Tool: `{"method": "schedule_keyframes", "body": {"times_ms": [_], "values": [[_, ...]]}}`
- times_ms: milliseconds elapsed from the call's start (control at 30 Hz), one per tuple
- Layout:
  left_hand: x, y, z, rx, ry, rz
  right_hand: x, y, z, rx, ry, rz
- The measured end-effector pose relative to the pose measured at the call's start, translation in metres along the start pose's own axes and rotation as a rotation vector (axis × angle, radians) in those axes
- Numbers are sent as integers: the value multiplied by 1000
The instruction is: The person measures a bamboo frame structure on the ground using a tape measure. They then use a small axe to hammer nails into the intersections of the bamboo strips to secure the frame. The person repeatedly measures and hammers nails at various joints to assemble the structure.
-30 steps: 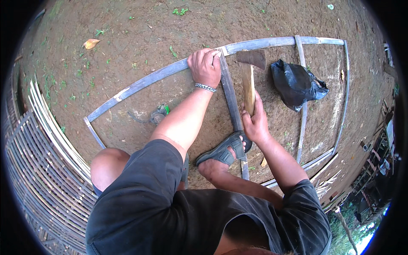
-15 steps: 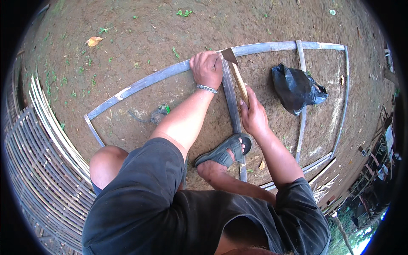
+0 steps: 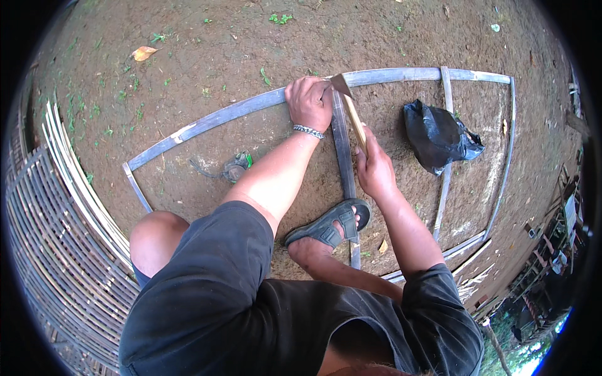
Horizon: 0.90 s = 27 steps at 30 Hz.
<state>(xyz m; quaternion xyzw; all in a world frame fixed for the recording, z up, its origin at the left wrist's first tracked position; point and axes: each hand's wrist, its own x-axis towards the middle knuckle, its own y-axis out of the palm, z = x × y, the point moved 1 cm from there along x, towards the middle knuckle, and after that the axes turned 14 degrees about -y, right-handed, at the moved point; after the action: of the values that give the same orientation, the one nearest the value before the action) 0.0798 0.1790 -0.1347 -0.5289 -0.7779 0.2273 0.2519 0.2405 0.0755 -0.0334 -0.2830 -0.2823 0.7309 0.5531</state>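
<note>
Nearby, a black bag (image 3: 441,136) lay knotted on the dirt, contents hidden. The left hand (image 3: 310,100) gripped the frame (image 3: 213,119) at its joint; the right hand (image 3: 375,168) held a hatchet (image 3: 348,103), head touching that joint.

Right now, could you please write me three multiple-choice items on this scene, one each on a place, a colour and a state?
1. Where does the bag lie?
A. inside the frame, on the dirt
B. on the woven panel
C. on the knee

2. What colour is the bag?
A. white
B. black
C. red

3. What does the right hand hold?
A. nothing
B. a leaf
C. the hatchet

Answers:
1 A: frame slats run around it.
2 B: it is glossy black.
3 C: fingers wrap the wooden handle, blade up by the left hand at the slat joint.
</note>
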Motion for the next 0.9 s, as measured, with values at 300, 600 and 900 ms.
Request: {"method": "schedule_keyframes", "body": {"times_ms": [300,600,900], "values": [[2,-1,1,6,16,-11,4,2,-3,-22,45,90],[3,-1,0,30,-3,-3,5,-2,-2,-40,38,137],[2,0,0,18,-8,11,6,1,0,17,46,47]]}}
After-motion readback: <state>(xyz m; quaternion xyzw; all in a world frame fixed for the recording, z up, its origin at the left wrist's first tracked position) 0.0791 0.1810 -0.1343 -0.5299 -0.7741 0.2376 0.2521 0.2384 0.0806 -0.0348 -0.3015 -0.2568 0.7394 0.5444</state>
